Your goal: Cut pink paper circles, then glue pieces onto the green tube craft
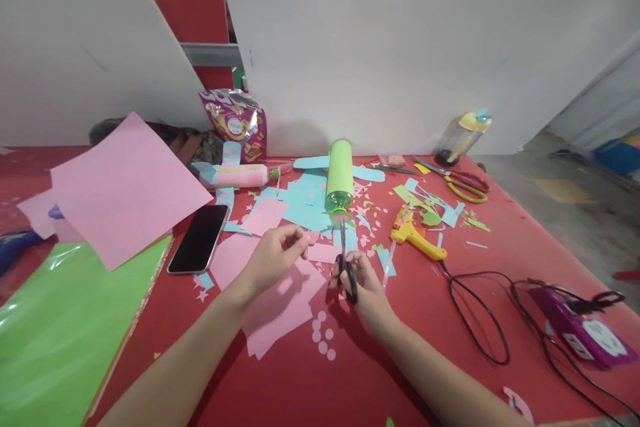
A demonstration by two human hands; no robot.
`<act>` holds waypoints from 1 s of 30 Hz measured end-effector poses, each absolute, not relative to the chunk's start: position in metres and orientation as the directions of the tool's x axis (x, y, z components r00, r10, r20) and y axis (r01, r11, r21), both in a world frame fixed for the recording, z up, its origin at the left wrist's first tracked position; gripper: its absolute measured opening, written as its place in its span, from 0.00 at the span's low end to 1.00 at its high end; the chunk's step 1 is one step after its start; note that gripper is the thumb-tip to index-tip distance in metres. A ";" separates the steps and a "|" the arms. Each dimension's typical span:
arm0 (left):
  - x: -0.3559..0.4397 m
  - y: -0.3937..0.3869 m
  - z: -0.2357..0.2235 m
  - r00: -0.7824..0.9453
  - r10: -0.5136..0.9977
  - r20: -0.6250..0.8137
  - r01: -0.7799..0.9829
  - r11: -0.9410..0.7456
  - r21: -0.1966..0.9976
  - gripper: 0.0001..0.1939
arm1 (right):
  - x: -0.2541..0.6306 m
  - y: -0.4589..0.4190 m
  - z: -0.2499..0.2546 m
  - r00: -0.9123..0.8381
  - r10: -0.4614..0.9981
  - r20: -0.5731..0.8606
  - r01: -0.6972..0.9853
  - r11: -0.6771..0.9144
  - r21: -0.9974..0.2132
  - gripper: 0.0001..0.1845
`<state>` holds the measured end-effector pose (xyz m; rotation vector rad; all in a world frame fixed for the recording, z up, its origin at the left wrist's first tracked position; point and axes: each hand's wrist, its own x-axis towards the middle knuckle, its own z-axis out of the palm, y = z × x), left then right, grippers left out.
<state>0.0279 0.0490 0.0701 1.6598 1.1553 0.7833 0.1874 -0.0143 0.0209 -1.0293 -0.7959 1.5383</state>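
Note:
Between finger and thumb of my left hand (281, 252) is a small piece of pink paper (313, 237). My right hand (369, 290) grips black-handled scissors (343, 243), their blades pointing away from me. Just past the blade tips lies a bottle wrapped in green paper (341, 170), with blue paper wings at its sides. Pink paper sheets (280, 313) lie under my left hand. Several small pink paper circles (323, 337) are scattered on the red tabletop nearer to me.
A yellow glue gun (417, 240) lies at right, its cord near a purple power strip (583, 327). Larger scissors (463, 183) and a clear bottle (460, 140) are behind it. At left are a phone (199, 239), green sheets (75, 333) and a pink-wrapped bottle (243, 175).

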 end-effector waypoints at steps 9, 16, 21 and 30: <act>0.037 0.059 0.091 0.215 0.976 0.046 0.264 -0.104 0.959 0.11 | 0.172 -0.017 0.030 -0.108 0.981 -0.163 -0.437 -0.194 -0.879 0.21; 0.039 0.060 0.092 0.216 0.976 0.036 0.265 -0.094 0.960 0.12 | 0.162 -0.024 0.033 -0.257 0.913 -0.318 -0.331 -0.392 -0.858 0.20; 0.036 0.059 0.091 0.266 0.964 0.006 0.306 -0.090 0.948 0.11 | 0.167 -0.027 0.026 -0.401 0.850 -0.342 -0.315 -0.479 -0.820 0.26; 0.038 0.054 0.091 0.357 0.934 -0.026 0.343 -0.106 0.933 0.11 | 0.174 -0.028 0.026 -0.449 0.844 -0.294 -0.310 -0.456 -0.834 0.30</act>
